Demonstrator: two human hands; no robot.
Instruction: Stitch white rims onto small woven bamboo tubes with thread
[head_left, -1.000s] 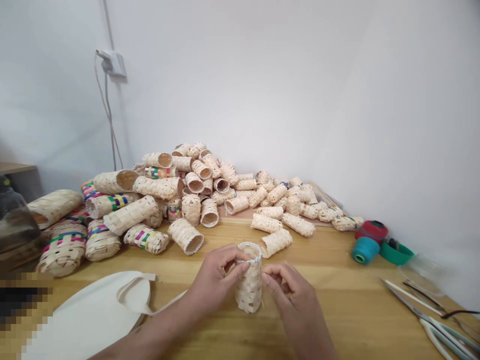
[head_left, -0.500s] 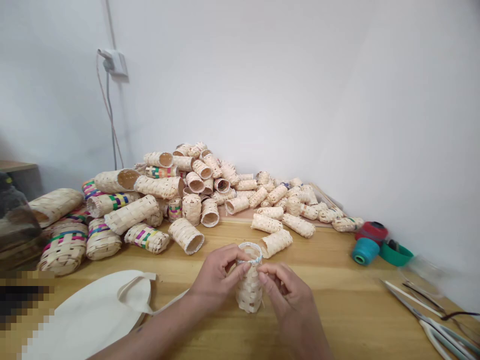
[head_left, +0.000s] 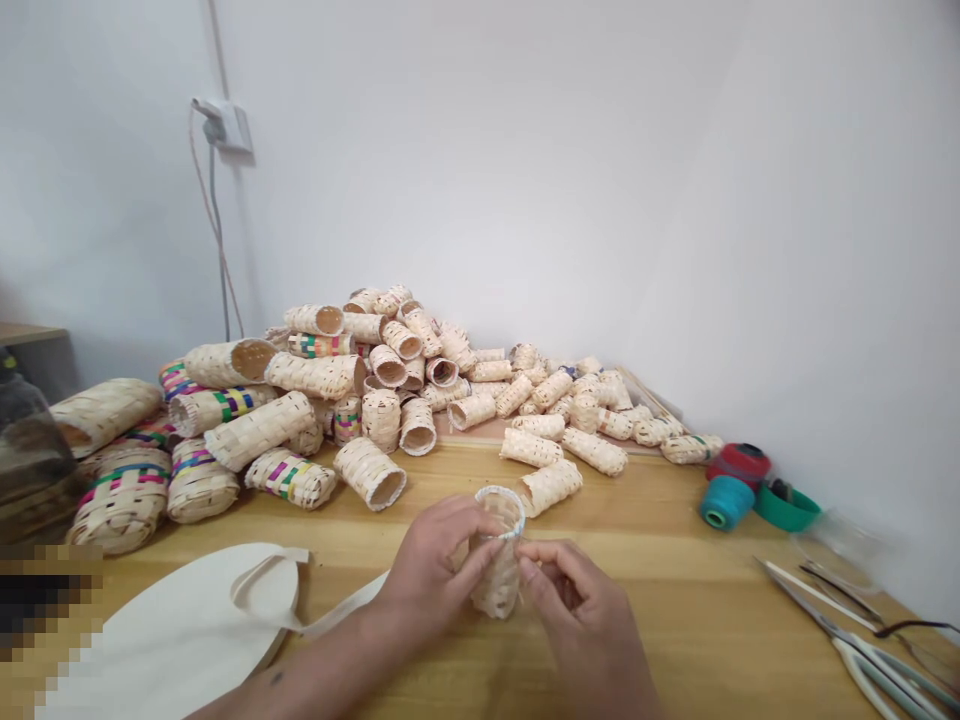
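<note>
A small woven basket (head_left: pixel 496 585) of pale strips stands between my hands near the front of the table, its open mouth up and tilted a little. White and light-blue thread binds its rim. My left hand (head_left: pixel 442 555) grips the basket's left side, with fingers over the rim and the thumb on its front. Thumb and forefinger of my right hand (head_left: pixel 574 600) are pinched together just right of the basket, below the rim; whatever they hold is too small to make out.
A heap of woven baskets (head_left: pixel 322 375) lies along the wall. At right are a blue thread spool (head_left: pixel 726 503), a red spool (head_left: pixel 739 464), a green tape roll (head_left: pixel 787 508), glasses (head_left: pixel 911 628) and scissors (head_left: pixel 862 650). A white round piece with a strap (head_left: pixel 187 620) lies at left.
The basket's top has tipped slightly to the right, with its mouth showing more. Both hands have shifted only a little and keep much the same grip.
</note>
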